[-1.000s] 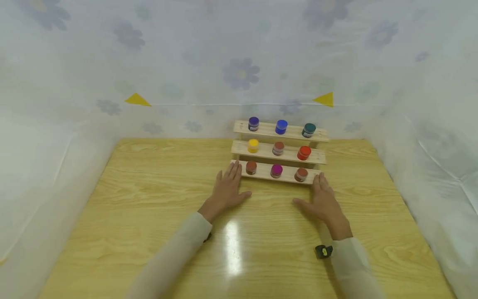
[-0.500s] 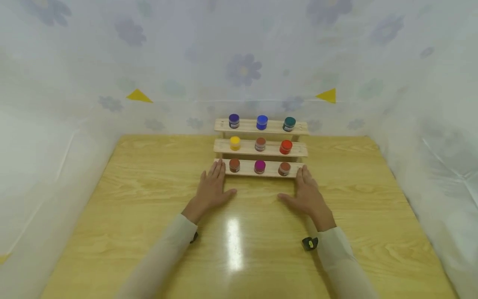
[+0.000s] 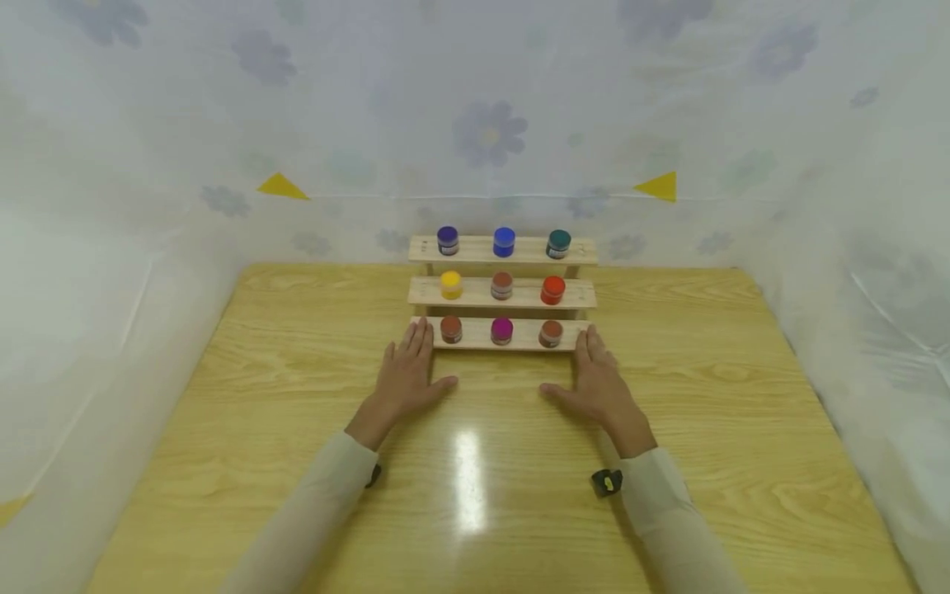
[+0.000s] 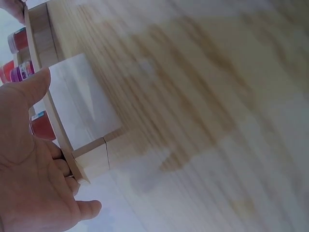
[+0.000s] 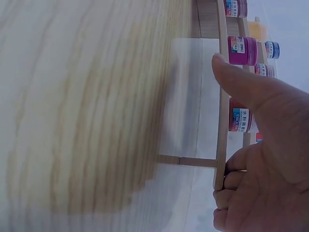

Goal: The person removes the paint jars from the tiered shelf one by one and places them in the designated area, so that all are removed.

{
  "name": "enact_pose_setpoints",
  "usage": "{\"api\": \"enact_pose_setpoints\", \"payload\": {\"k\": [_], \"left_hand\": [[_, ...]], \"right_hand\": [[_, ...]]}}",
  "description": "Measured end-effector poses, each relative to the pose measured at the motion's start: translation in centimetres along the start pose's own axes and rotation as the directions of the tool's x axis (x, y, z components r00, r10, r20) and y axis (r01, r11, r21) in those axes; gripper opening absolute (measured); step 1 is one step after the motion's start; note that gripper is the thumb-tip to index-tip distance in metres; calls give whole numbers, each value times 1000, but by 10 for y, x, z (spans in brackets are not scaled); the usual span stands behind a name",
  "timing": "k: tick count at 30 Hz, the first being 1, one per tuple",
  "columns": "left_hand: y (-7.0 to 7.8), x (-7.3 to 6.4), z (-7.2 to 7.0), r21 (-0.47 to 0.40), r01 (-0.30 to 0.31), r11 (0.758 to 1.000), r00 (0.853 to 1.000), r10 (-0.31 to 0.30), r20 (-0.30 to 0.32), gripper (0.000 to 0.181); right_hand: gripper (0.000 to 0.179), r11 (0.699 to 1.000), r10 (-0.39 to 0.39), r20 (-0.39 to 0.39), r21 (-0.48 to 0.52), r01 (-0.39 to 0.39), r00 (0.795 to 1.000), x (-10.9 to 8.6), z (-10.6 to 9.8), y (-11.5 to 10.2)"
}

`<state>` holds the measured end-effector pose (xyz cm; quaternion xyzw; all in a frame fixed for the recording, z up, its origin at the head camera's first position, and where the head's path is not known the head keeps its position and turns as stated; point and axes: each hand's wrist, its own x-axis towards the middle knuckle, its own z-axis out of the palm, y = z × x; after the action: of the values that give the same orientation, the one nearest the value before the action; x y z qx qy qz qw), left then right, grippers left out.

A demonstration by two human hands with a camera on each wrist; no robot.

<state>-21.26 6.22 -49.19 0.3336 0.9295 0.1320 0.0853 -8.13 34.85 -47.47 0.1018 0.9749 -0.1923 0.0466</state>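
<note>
A three-tier wooden rack (image 3: 478, 293) stands at the back middle of the table, each shelf holding a row of small paint jars. On its top shelf are a dark purple jar (image 3: 448, 241), a blue jar (image 3: 504, 242) and a dark green jar (image 3: 558, 244). Yellow (image 3: 450, 285), brown and red jars line the middle shelf; a magenta jar (image 3: 501, 331) sits between two reddish-brown ones below. My left hand (image 3: 406, 375) touches the front shelf's left end with extended fingers, thumb spread. At the right end, my right hand (image 3: 596, 384) does likewise.
The wood-grain table (image 3: 297, 355) meets a flowered white sheet behind the rack, with more sheeting on both sides. Two yellow triangles (image 3: 284, 186) mark the back sheet. A small black device (image 3: 607, 483) sits at the right wrist.
The rack with its jars has slid left along the table and straightened a little. Both hands have moved left with it, staying at the front shelf's ends.
</note>
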Motion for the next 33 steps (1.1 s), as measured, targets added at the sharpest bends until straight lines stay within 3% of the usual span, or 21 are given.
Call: {"api": "enact_pose_setpoints", "payload": {"k": [5, 8, 10, 13, 16, 20, 24, 27, 29, 31, 33], "left_hand": [[-5, -2, -8, -32, -5, 999, 1000, 4, -11, 89], [-12, -4, -18, -102, 55, 993, 997, -61, -50, 80], [-17, -2, -24, -194, 103, 976, 990, -120, -75, 75], [-21, 10, -28, -369, 155, 916, 977, -197, -79, 73], [-23, 28, -26, -519, 155, 841, 971, -227, -79, 74], [-21, 48, -20, -628, 120, 769, 962, -247, -119, 72], [-18, 59, -13, -681, 111, 724, 943, -293, -158, 63], [-15, 63, -8, -680, 117, 723, 926, -327, -189, 54], [-13, 65, -5, -662, 118, 740, 912, -345, -222, 47], [-12, 66, -3, -644, 108, 758, 899, -351, -263, 40], [-10, 66, -1, -629, 99, 771, 886, -355, -297, 35]], "right_hand": [[113, 1000, -7, 13, -11, 7, 1000, -1, -3, 2], [114, 1000, -12, 18, -18, 12, 1000, -2, -8, 5], [113, 1000, -11, 16, -19, 11, 1000, -3, -15, 6], [107, 1000, -7, 4, -19, 7, 1000, -6, -30, 7], [101, 1000, 16, -6, 13, -16, 1000, -8, -44, 6], [90, 997, 45, -68, 58, -41, 997, -6, -61, 3], [70, 998, -3, -236, 56, 17, 972, 7, -77, -2], [57, 995, -64, -368, 54, 90, 927, 21, -88, -6], [52, 990, -95, -430, 56, 131, 898, 31, -94, -9], [50, 985, -106, -460, 70, 155, 881, 43, -100, -12], [49, 982, -98, -468, 98, 162, 878, 56, -105, -14]]}}
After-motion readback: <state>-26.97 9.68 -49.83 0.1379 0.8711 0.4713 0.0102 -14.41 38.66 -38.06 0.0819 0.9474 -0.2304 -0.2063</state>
